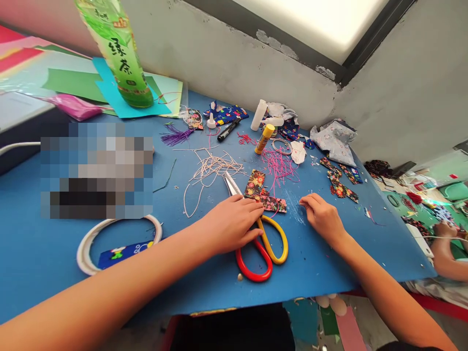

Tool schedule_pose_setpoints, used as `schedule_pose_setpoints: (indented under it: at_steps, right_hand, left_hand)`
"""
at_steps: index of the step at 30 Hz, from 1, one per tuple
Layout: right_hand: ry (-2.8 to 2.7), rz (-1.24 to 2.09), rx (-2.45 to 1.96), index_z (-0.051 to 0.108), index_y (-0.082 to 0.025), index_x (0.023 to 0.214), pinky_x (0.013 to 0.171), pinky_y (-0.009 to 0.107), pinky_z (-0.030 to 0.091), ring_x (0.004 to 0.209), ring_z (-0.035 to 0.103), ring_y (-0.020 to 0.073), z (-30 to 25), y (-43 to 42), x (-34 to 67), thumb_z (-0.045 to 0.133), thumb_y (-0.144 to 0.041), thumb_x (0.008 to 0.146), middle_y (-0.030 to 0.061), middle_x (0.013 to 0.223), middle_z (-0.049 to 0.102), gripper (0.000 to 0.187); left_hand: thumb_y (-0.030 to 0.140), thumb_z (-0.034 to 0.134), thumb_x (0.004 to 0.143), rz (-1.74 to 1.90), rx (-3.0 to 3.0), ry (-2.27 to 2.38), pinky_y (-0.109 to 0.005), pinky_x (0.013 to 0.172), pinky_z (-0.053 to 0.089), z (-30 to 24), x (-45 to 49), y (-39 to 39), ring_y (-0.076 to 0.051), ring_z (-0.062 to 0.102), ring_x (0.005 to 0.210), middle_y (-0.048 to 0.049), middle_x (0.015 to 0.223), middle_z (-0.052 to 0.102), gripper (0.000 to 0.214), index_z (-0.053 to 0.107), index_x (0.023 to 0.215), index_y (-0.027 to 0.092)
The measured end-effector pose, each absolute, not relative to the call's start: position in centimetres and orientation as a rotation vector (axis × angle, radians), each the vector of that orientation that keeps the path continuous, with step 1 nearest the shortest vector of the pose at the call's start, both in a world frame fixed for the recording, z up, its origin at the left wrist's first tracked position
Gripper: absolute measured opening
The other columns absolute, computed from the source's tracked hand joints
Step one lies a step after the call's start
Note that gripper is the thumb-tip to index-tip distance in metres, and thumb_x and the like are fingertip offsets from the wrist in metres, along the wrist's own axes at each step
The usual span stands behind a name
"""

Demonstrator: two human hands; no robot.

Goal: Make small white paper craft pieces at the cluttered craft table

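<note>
My left hand [234, 219] lies palm down over the middle of the scissors, its fingers stretched out flat. The scissors have a red handle loop [268, 273] and a yellow handle loop [283, 239], with metal blades [231, 184] pointing away from me. Just beyond the fingertips is a dark floral fabric strip [255, 184], part of it under the hand, and a thin pink cord runs below it. To the right, my right hand [323, 217] is closed, thumb and finger pinched together over the table; anything between them is too small to make out.
Loose beige cord [215, 165] and pink cord [280, 165] lie beyond the hands. A yellow glue stick [264, 139], a black marker [229, 129] and a green tea bottle [126, 63] are farther back. A white tape ring [85, 248] sits left. Another person's arm [448, 253] shows right.
</note>
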State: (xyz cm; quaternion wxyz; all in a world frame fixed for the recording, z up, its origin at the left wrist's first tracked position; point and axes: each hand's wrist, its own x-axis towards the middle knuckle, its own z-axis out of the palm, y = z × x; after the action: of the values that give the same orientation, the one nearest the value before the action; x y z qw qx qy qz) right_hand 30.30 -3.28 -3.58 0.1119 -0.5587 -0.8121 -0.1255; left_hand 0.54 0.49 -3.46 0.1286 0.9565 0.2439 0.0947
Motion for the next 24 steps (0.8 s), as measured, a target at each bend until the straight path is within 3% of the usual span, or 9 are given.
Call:
schedule_pose_setpoints:
  at_steps: [9, 16, 24]
  right_hand:
    - [-2.344, -0.365, -1.640, 0.061, -0.016, 0.097, 0.068, 0.029, 0.054, 0.076, 0.062, 0.0122, -4.3, -5.6, 30.2, 0.052, -0.029, 0.096, 0.0025, 0.092, 0.064, 0.016]
    - [-2.366, -0.337, -1.574, 0.060, -0.016, 0.093, 0.066, 0.028, 0.053, 0.072, 0.064, 0.0146, -3.9, -7.1, 29.6, 0.045, -0.013, 0.094, 0.0043, 0.087, 0.066, 0.016]
    - [-2.522, -0.194, -1.405, 0.060, -0.021, 0.091, 0.068, 0.026, 0.052, 0.074, 0.065, 0.0149, -2.5, -6.5, 30.8, 0.042, -0.006, 0.090, 0.0038, 0.086, 0.069, 0.024]
  left_hand:
    - [0.034, 0.046, 0.095, 0.351, 2.821, 0.719, -0.042, 0.095, 0.047, -3.3, 0.8, 0.6, -0.027, 0.060, 0.112, -0.0121, 0.124, 0.064, 0.031, 0.064, 0.111, 0.013]
    - [0.051, 0.045, 0.093, 0.326, 2.829, 0.709, -0.045, 0.112, 0.031, -4.6, 0.8, 0.7, -0.029, 0.039, 0.138, -0.0124, 0.150, 0.040, 0.060, 0.045, 0.139, 0.013]
    - [0.054, 0.042, 0.094, 0.254, 2.812, 0.713, -0.047, 0.113, 0.030, -4.4, 0.7, 0.9, -0.028, 0.037, 0.139, -0.0103, 0.151, 0.037, 0.059, 0.047, 0.140, 0.017]
